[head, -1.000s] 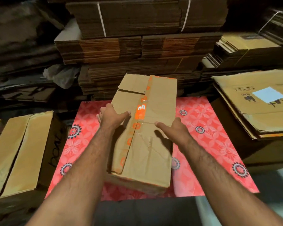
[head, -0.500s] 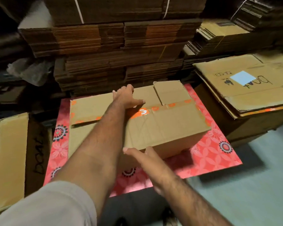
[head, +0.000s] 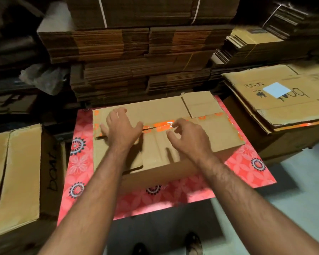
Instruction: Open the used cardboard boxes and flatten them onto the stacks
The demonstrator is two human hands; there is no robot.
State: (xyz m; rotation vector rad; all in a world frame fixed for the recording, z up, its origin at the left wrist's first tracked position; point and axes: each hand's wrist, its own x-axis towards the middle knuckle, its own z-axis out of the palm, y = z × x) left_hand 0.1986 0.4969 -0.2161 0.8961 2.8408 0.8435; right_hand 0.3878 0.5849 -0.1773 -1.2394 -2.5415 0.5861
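Note:
A brown cardboard box (head: 217,133) lies lengthwise across a red flowered sheet (head: 79,162), its top flaps joined by orange printed tape (head: 163,126). My left hand (head: 121,127) rests spread on the left part of the top, fingers over the seam. My right hand (head: 187,137) hovers over the taped seam at the middle, fingers loosely curled, fingertips near the tape; whether they touch it I cannot tell. A small flap (head: 201,103) sticks up at the far right corner. Flattened stacks (head: 276,100) lie to the right.
Tall bundles of flattened cardboard (head: 136,57) rise right behind the box. A closed box marked in black pen (head: 20,173) stands at the left. A crumpled plastic bag (head: 44,78) sits at the back left. Pale floor (head: 293,190) lies at the right, my shoes below.
The box has been turned from lengthwise to crosswise on the sheet. My left hand slid to the left part of the top; my right hand came up from the near side to the seam.

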